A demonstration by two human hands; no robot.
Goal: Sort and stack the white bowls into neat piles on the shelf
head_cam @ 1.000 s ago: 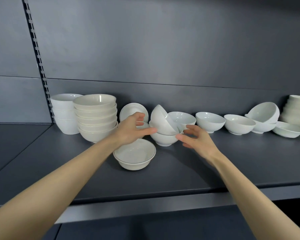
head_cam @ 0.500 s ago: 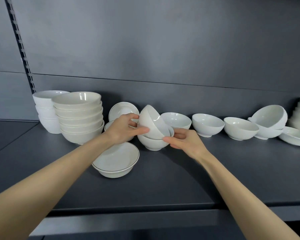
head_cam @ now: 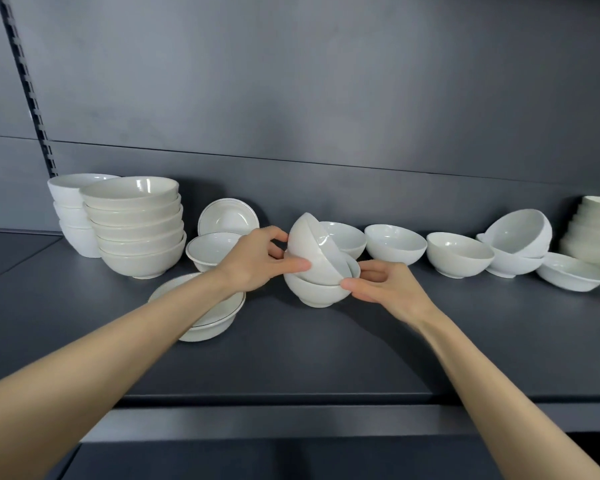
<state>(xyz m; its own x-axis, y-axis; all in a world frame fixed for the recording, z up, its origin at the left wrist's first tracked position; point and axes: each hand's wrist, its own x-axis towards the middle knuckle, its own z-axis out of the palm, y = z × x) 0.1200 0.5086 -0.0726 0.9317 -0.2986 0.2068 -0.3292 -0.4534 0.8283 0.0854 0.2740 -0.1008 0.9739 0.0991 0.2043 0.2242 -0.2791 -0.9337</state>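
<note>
a: where's the bowl they're working on?

b: middle of the shelf [head_cam: 326, 358]. the tilted bowl [head_cam: 314, 251] sits on its edge inside the bottom bowl [head_cam: 314, 293], its outside facing the camera and its mouth turned right and toward the back wall.

a: and the hands?

b: one on each side. the left hand [head_cam: 262, 261] comes in from the left and grips the tilted bowl, thumb pressed on its outer wall, fingers curled over the high rim. the right hand [head_cam: 383, 289] comes from the right and pinches the bottom bowl at its rim, thumb tip right where the two bowls meet, the other fingers curled behind.

a: so which hand does the move?

b: i'd say the left. the bowl leans up and to the left, so rolling its high rim down toward the right hand should drop it flat into the bottom bowl while the right hand steadies the base.

a: anything close by?

b: a lined bowl [head_cam: 219, 315] lies under the left forearm, a tall stack [head_cam: 136, 230] stands well to the left, and loose bowls [head_cam: 395, 247] run along the back to the right, one just behind the pair.
</note>
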